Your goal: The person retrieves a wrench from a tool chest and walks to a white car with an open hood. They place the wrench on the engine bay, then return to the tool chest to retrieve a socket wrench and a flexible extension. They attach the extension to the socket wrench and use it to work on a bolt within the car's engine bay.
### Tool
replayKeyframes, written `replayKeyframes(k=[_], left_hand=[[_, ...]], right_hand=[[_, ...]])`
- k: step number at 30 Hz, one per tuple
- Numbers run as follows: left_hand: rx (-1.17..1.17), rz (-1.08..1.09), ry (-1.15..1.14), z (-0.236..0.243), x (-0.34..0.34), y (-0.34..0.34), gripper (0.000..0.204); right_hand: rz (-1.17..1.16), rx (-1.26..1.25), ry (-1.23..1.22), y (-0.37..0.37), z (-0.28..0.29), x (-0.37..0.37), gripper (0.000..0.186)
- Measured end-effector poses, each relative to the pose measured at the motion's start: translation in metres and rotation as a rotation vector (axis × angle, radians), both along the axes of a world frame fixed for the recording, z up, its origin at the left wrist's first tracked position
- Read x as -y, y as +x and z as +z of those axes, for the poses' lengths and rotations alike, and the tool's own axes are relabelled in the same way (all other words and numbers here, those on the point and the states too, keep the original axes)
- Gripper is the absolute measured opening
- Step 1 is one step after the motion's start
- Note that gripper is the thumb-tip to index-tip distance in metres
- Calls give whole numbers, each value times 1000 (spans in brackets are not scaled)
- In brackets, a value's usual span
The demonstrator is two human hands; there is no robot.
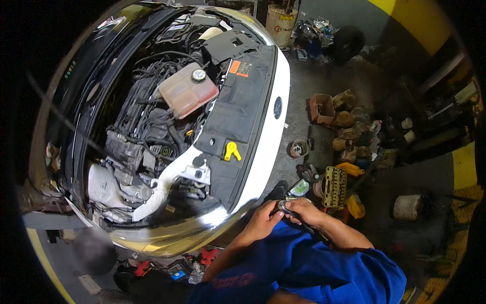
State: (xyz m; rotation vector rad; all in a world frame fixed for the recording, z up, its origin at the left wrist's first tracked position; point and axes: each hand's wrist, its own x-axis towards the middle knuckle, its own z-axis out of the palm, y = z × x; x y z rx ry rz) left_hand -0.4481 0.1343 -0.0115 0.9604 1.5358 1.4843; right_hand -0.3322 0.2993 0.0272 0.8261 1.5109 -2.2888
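In front of my blue shirt, both hands meet at a small round metal part [283, 205], whose exact kind I cannot make out. My left hand [262, 221] is closed on its left side, thumb pressed near it. From the right, my right hand [306, 210] grips the same part with bent fingers that hide much of it. Just left of the hands is the white front of a car [277, 137] with its engine bay exposed. A pinkish coolant tank [185, 93] with a round cap [198, 75] lies tilted over the engine. On the black front panel rests a yellow key-shaped piece [232, 151].
Right of the hands lies an open socket set case [334, 187], with yellow bottles [355, 206] beside it. Farther off are a tin [299, 148], a cardboard box [322, 109], several dirty jugs [347, 134] and a tire [349, 43]. Red stands [208, 256] sit at the lower left.
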Motion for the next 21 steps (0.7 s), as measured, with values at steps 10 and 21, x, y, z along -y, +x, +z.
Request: replayKeyframes(k=[10,21], left_hand=[[258,-155,-169,-44,-212,-22,19],[72,-194,-6,-44,-459,-47,13]], right_hand=[[-333,57,325,64,-14,-217,39],[-878,593,509,127,-3,-301,18]])
